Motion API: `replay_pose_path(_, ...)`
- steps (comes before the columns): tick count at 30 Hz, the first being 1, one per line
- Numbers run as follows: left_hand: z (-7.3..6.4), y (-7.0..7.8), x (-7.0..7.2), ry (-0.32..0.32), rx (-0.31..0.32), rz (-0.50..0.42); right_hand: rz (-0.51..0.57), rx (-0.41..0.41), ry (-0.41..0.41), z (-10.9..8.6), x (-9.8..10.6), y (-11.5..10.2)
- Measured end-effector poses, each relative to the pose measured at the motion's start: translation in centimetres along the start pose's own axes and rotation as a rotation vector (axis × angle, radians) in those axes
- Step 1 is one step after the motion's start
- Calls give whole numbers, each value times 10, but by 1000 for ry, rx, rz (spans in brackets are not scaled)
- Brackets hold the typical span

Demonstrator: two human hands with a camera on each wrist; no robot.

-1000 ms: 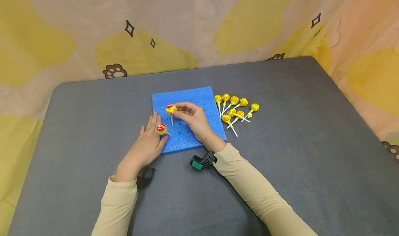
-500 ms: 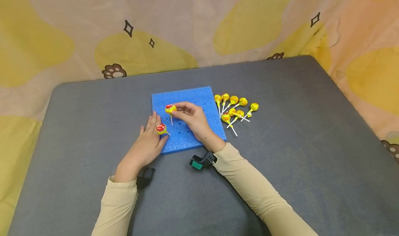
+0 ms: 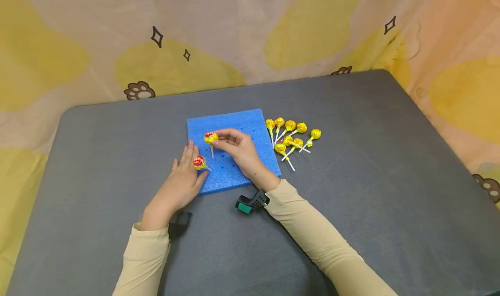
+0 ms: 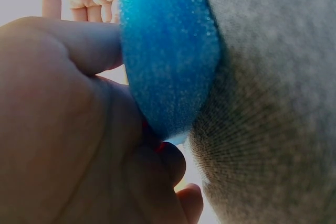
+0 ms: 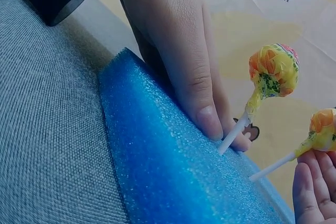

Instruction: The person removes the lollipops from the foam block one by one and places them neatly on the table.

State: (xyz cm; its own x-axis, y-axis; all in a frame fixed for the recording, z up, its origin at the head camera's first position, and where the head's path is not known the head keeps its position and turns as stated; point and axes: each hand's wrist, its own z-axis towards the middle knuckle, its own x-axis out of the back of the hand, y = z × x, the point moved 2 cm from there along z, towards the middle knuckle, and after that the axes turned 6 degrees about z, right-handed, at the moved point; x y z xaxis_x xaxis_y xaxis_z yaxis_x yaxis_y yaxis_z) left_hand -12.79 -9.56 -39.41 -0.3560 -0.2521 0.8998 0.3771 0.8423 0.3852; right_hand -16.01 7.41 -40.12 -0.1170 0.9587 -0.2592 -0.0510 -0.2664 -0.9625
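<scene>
A square blue foam block dotted with small holes lies on the table. My left hand rests along its left edge, fingers stretched out and thumb on the foam. Close to that thumb, one yellow lollipop with a red top stands with its stick in the foam, leaning slightly. With thumb and fingertips my right hand pinches the wrapped head of a second lollipop. Its white stick points down and meets the foam, as the right wrist view shows. The left wrist view has the foam's side against the left hand.
Several yellow lollipops lie loosely heaped beside the foam's right edge, some sticks crossing. Each wrist carries a black strap; the right one has a green face. A patterned cloth hangs behind the grey table.
The view has shifted slightly, so everything sits a little further left. Both hands and the two lollipops in the foam area keep their places.
</scene>
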Motion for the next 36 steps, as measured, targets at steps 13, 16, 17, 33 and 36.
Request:
replay_pose_path(13, -3, -4, -5, 0, 10, -13, 123, 13, 28, -2, -2, -1)
replay_pose_path(16, -3, -4, -6, -2, 10, -8, 176, 16, 57, -7, -1, -7)
replay_pose_path(17, -4, -4, -6, -3, 10, -8, 182, 16, 64, -9, 0, -9)
replay_pose_path(33, -2, 0, 0, 6, -23, -15, 357, 260, 255, -66, 89, -92)
replay_pose_path(36, -2, 1, 0, 8, -21, -16, 392, 281, 363, -73, 122, -102)
